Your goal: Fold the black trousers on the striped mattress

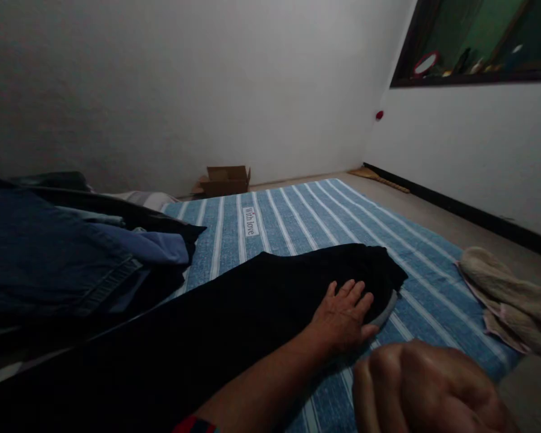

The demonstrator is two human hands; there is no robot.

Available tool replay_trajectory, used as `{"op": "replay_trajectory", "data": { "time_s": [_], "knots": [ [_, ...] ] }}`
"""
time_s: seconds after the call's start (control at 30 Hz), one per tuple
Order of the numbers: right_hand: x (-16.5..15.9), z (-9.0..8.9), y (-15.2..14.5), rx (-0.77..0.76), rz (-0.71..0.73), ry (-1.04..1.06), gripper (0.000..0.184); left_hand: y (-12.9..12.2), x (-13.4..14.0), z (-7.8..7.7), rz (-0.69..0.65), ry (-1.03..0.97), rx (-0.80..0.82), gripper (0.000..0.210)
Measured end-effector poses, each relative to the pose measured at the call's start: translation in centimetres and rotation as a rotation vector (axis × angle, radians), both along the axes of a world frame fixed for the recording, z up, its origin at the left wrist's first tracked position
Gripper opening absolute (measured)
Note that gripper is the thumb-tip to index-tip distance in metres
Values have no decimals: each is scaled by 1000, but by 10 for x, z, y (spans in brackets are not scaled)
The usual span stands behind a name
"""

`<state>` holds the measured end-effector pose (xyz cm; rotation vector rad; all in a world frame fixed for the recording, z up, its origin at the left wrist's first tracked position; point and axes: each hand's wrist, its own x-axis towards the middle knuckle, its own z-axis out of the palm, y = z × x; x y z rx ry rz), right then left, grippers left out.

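Black trousers (252,300), by their long shape, stretch across the bed from the lower left, with a grey edge showing at their right end. My left hand (345,316) lies flat on that end, its fingers spread over the cloth. Close to the camera at the lower right, my right hand (426,388) is curled into a fist. The inside of this fist faces away, so whatever it may hold is hidden. Beneath the trousers is a blue and white striped bedspread (293,210) with a "with love" label.
A heap of clothes (49,252), denim among them, lies at the left. Against the far wall stands an open cardboard box (228,180). A beige towel-like cloth (509,300) hangs over the bed's right edge. On the floor along the right wall is a broom (379,177).
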<state>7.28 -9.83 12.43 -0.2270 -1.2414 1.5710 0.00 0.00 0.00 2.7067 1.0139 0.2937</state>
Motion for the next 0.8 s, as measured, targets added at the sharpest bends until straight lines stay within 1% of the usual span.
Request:
{"op": "replay_trajectory", "data": {
  "time_s": [0.07,0.13,0.17,0.23,0.33,0.4,0.43,0.5,0.63,0.7,0.8],
  "knots": [
    [-7,-10,0,-72,-105,45,42,2,0,-1,0,0,10,59],
    [-4,-21,0,-123,-203,-24,42,3,-1,-1,-8,14,19,55],
    [1,-28,1,-134,-255,-99,44,3,-1,0,-15,26,22,52],
    [13,-42,6,-143,-415,-285,48,2,-2,2,-31,50,23,51],
    [30,-65,17,-134,-718,-579,45,0,-3,3,-26,44,29,55],
    [37,-77,26,-103,-873,-729,44,-1,-2,2,1,17,34,54],
    [39,-82,31,-80,-926,-783,43,-1,-1,1,8,4,31,53],
    [43,-86,41,-25,-991,-861,40,0,-1,2,7,-20,6,52],
    [57,-85,63,41,-1095,-945,30,1,-5,11,46,-59,-38,47],
    [68,-84,72,69,-1146,-977,30,0,-12,16,74,-51,-18,44],
    [85,-84,80,103,-1184,-1063,29,-3,-29,20,94,-19,21,44]
  ]
}}
